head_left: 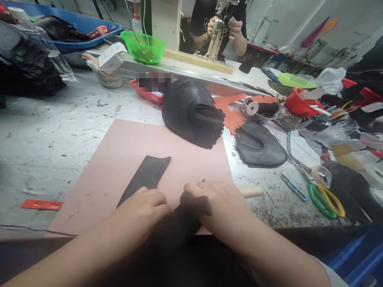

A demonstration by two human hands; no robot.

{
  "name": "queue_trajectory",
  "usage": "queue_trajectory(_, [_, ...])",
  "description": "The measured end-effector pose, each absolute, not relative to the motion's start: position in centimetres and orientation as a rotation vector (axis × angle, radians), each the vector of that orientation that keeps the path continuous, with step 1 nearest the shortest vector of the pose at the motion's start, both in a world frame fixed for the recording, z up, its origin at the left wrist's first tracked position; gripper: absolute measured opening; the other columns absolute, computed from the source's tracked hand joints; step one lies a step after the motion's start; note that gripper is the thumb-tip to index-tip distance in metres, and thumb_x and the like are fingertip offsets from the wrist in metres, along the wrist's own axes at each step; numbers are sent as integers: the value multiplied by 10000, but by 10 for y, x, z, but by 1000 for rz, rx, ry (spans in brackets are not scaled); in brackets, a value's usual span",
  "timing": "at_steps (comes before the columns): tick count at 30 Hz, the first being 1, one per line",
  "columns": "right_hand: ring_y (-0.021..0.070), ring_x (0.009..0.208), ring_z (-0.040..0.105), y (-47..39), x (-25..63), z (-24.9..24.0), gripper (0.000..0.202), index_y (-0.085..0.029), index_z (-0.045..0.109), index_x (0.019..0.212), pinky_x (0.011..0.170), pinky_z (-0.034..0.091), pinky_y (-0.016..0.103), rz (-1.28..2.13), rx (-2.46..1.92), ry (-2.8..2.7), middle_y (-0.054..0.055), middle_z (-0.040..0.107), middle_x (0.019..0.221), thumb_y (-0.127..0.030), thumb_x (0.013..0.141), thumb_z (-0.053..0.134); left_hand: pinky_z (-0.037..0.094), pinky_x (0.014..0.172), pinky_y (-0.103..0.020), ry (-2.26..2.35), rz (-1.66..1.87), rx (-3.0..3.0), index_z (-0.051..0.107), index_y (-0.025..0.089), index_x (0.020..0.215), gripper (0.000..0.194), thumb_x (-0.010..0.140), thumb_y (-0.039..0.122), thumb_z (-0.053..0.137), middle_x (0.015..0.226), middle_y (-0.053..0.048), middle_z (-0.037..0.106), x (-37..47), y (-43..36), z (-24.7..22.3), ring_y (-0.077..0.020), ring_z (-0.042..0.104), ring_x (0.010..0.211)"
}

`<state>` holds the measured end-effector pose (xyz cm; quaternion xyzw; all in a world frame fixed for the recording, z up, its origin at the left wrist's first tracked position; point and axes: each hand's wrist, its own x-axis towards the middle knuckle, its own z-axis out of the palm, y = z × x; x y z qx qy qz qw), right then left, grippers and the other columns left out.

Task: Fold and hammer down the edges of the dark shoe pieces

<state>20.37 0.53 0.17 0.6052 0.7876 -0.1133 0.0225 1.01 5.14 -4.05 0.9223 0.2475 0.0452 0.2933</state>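
Observation:
My left hand (pixel 148 205) is closed on the near edge of a black leather piece (pixel 176 231), fingers curled. My right hand (pixel 217 199) grips the same piece from the other side, with a dark fold of it over or between the fingers. The piece hangs toward me past the table edge, its lower part lost in shadow. Just beyond my left hand, another black leather strip (pixel 148 173) lies flat on the pinkish board (pixel 110 151). A pale wooden handle (pixel 253 191) sticks out behind my right hand; its other end is hidden.
Stacked black leather pieces (pixel 188 107) overlap the board's far edge, with a smaller stack (pixel 260 145) to their right. Green-and-yellow-handled scissors (pixel 326 201) and a blue cutter (pixel 295 188) lie at right. A red strip (pixel 42 205) lies left. Across the table, a person (pixel 223 32) works at a machine.

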Motion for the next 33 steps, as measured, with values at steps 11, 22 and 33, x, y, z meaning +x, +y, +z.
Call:
queue_trajectory(11, [132, 515, 507, 6, 186, 7, 139, -225, 555, 768, 454, 170, 265, -406, 1762, 2502, -26, 593, 609, -105, 784, 488, 375, 730, -238, 511, 83, 2422, 592, 274, 984, 344, 836, -4, 452, 893, 16, 567, -4, 64, -32, -134, 493, 832])
queue_trajectory(22, [172, 611, 586, 26, 205, 6, 200, -233, 620, 855, 514, 275, 262, -162, 1975, 2192, 24, 643, 693, -157, 820, 437, 356, 670, -286, 738, 134, 2535, 582, 204, 827, 194, 844, 60, 453, 806, 2, 573, 8, 65, -37, -164, 501, 757])
queue_trajectory(33, [141, 560, 564, 31, 199, -3, 169, -256, 589, 900, 480, 225, 257, -166, 1919, 2351, -7, 645, 697, -180, 817, 463, 355, 656, -317, 908, 613, 2545, 609, 163, 798, 236, 898, 122, 399, 744, -17, 581, 19, 40, -66, -171, 522, 719])
